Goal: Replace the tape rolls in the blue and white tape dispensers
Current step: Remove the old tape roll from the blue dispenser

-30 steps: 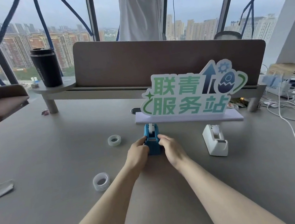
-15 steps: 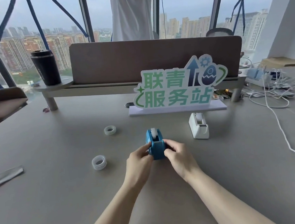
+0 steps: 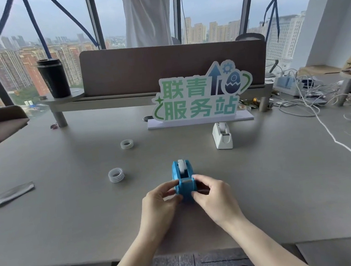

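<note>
Behind blue dispenser [image 3: 183, 181]: sign [image 3: 201, 96] "联青服务站".

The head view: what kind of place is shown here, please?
Most likely a high-rise office: a long grey desk with a divider panel, a tangle of charging cables, and big windows overlooking city towers.

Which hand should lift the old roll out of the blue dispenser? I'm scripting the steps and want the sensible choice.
Probably the right hand: both hands grip the blue dispenser's front end, but the left hand wraps its side and can steady it. The old roll sits exposed on top.
</note>
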Motion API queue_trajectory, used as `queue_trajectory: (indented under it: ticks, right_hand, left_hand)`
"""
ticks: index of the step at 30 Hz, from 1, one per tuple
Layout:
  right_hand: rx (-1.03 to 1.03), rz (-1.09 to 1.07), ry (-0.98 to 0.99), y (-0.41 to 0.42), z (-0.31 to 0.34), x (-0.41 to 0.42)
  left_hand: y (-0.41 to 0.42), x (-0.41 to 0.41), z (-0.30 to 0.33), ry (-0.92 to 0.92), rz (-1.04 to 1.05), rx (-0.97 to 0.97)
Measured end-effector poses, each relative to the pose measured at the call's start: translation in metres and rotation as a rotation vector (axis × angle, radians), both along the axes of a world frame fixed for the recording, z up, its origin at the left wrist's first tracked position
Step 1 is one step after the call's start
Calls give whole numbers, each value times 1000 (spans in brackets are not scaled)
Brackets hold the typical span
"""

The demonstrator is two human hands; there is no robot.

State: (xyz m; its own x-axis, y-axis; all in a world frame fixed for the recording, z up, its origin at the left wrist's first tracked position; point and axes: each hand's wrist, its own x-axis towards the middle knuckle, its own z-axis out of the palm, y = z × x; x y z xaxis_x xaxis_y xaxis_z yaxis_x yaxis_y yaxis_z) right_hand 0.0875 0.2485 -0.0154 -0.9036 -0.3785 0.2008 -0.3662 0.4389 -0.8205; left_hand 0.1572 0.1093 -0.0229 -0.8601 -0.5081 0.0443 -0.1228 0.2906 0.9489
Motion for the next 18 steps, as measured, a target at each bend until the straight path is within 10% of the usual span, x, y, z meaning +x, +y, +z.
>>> queue_trajectory:
  ticks: [18]
  right_hand:
    - [-32, 91, -49, 7, 10, -17]
  left_hand:
    - [-11, -2, 4, -3, -39, -33]
